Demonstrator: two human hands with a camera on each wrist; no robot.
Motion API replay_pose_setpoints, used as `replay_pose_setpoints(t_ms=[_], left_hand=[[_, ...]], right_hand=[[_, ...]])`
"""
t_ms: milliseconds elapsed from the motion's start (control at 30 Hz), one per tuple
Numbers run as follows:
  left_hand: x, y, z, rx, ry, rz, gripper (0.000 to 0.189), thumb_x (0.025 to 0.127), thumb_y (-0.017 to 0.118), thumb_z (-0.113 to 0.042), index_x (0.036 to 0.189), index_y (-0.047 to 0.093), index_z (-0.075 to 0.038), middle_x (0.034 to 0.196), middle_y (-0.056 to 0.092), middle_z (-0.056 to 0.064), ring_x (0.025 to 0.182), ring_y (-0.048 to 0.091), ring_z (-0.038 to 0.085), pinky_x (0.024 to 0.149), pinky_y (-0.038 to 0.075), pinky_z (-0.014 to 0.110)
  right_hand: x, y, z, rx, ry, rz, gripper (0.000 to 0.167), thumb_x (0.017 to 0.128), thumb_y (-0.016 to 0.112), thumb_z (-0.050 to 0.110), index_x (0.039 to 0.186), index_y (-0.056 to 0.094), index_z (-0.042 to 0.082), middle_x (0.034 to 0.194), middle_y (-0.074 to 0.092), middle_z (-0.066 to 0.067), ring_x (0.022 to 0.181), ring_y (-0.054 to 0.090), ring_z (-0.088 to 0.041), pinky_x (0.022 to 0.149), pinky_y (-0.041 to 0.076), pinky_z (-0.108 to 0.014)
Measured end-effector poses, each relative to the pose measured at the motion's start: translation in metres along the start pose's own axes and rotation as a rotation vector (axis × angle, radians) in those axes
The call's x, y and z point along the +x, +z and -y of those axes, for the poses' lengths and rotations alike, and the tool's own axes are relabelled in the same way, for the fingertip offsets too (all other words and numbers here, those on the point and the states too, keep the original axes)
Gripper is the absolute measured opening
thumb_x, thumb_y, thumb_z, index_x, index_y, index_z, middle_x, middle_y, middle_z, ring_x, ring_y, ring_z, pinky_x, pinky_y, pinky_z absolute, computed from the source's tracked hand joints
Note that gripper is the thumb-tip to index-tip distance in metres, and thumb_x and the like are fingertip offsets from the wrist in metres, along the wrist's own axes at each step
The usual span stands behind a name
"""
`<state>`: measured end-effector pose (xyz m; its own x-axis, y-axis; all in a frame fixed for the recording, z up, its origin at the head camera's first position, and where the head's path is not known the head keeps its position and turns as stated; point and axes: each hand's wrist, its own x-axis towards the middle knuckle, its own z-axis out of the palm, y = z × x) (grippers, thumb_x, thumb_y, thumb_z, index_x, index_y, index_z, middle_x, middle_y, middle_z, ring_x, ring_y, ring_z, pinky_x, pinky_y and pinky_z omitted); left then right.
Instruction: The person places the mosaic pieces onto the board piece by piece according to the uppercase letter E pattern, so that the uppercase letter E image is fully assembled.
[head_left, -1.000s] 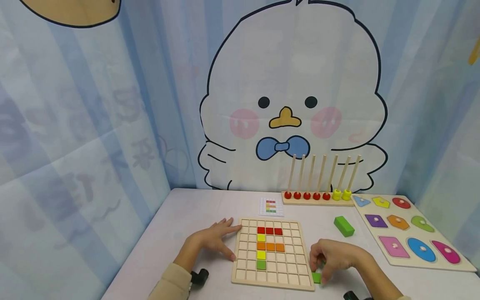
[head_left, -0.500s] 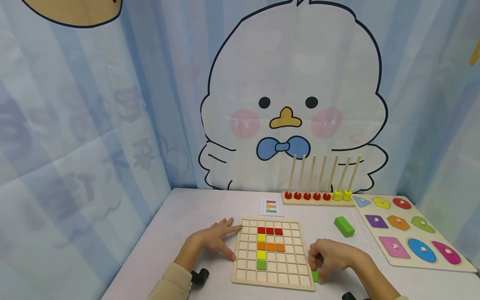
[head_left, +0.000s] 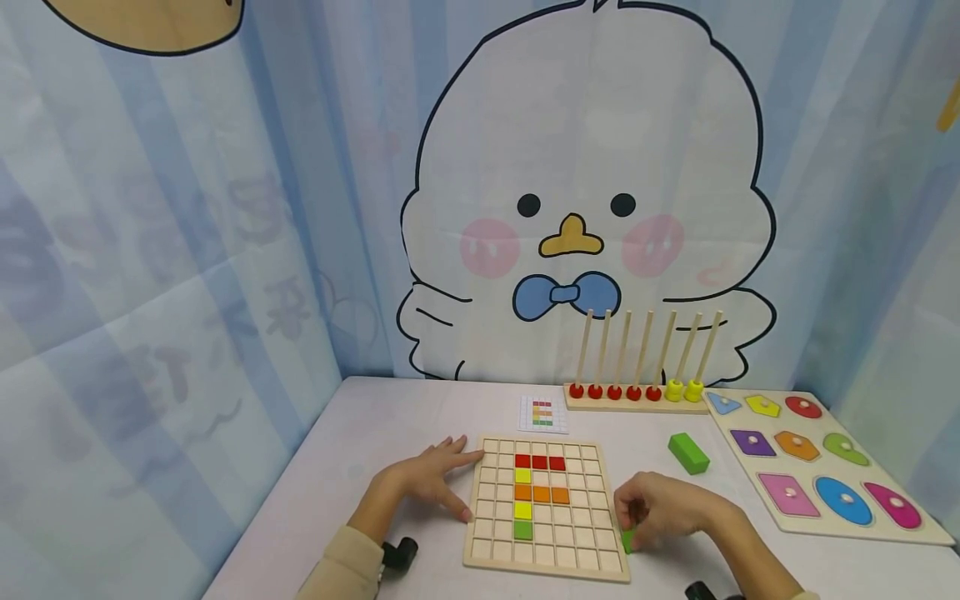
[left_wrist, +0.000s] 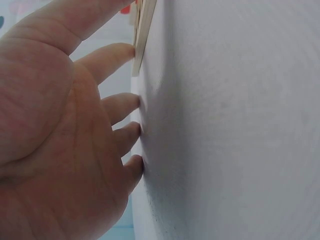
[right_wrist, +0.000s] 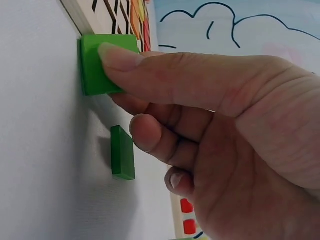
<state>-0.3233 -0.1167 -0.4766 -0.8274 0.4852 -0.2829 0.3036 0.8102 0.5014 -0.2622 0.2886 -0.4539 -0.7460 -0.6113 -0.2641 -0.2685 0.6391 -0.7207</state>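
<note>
A wooden grid board (head_left: 547,572) lies flat on the table. Three red tiles (head_left: 539,462), three orange tiles (head_left: 542,494), two yellow tiles and one green tile (head_left: 522,530) sit in its cells. My left hand (head_left: 423,479) is spread at the board's left side, thumb and index fingertip against the frame, other fingertips on the table. At the board's right edge, my right hand (head_left: 667,506) pinches a green square tile (right_wrist: 92,65) between thumb and fingers. That tile is tilted up on edge. A green block (head_left: 688,452) rests on the table beyond this hand.
Behind the board lies a pattern card (head_left: 543,414). A peg rack (head_left: 636,403) with red and yellow beads stands at the back, and a shape puzzle board (head_left: 817,467) lies at the right. Printed curtains (head_left: 360,208) surround the table.
My right hand has lifted the green tile from lying flat to tilted and moved slightly left and away from me, against the board's edge. The left hand has stayed in place.
</note>
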Motion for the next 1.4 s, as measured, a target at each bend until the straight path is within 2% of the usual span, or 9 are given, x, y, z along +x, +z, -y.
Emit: replay_pose_setpoints(t_ms=[167, 500, 767, 1000, 1200, 1400], left_hand=[[0.002, 0.001, 0.001, 0.003, -0.001, -0.004, 0.099, 0.072, 0.092, -0.052, 0.158, 0.043, -0.040, 0.175, 0.019, 0.006, 0.163, 0.010, 0.036, 0.125, 0.016, 0.071], [0.000, 0.002, 0.001, -0.003, 0.010, 0.005, 0.098, 0.074, 0.091, -0.050, 0.158, 0.043, -0.040, 0.175, 0.019, 0.006, 0.163, 0.009, 0.036, 0.126, 0.015, 0.069], [0.002, 0.002, 0.004, -0.006, 0.012, -0.001, 0.099, 0.073, 0.091, -0.052, 0.158, 0.043, -0.039, 0.175, 0.019, 0.006, 0.163, 0.009, 0.035, 0.127, 0.014, 0.068], [0.000, 0.001, 0.002, -0.008, 0.009, 0.001, 0.098, 0.073, 0.091, -0.051, 0.158, 0.043, -0.039, 0.175, 0.019, 0.007, 0.163, 0.009, 0.035, 0.127, 0.014, 0.068], [-0.001, 0.000, 0.000, -0.008, 0.009, 0.002, 0.098, 0.073, 0.091, -0.050, 0.158, 0.043, -0.039, 0.175, 0.019, 0.007, 0.163, 0.009, 0.035, 0.127, 0.014, 0.068], [0.000, 0.000, 0.002, -0.008, 0.011, 0.005, 0.098, 0.074, 0.091, -0.051, 0.158, 0.043, -0.040, 0.175, 0.019, 0.006, 0.163, 0.009, 0.036, 0.127, 0.014, 0.068]], right_hand=[[0.001, -0.003, -0.002, 0.022, -0.057, -0.033, 0.015, 0.081, 0.083, 0.003, 0.086, 0.069, 0.008, 0.077, 0.062, 0.005, 0.067, 0.055, -0.006, 0.058, 0.045, -0.019], [0.004, -0.005, 0.000, 0.037, -0.075, -0.099, 0.009, 0.087, 0.080, 0.009, 0.088, 0.070, 0.008, 0.077, 0.064, 0.003, 0.066, 0.056, -0.006, 0.057, 0.047, -0.021], [0.007, -0.003, 0.004, 0.066, -0.099, -0.161, 0.004, 0.096, 0.070, 0.006, 0.093, 0.070, 0.009, 0.083, 0.068, -0.004, 0.068, 0.065, -0.014, 0.061, 0.056, -0.024], [0.012, 0.001, 0.004, 0.092, -0.109, -0.165, 0.006, 0.099, 0.066, 0.009, 0.098, 0.072, 0.006, 0.087, 0.068, -0.005, 0.071, 0.068, -0.017, 0.064, 0.060, -0.028], [0.016, 0.001, 0.007, 0.102, -0.116, -0.152, 0.015, 0.099, 0.065, 0.007, 0.109, 0.075, 0.003, 0.093, 0.073, -0.005, 0.069, 0.070, -0.019, 0.064, 0.060, -0.028], [0.024, 0.003, 0.013, 0.142, -0.131, -0.132, 0.018, 0.099, 0.065, 0.006, 0.113, 0.075, 0.001, 0.100, 0.075, -0.007, 0.072, 0.073, -0.021, 0.070, 0.062, -0.027]])
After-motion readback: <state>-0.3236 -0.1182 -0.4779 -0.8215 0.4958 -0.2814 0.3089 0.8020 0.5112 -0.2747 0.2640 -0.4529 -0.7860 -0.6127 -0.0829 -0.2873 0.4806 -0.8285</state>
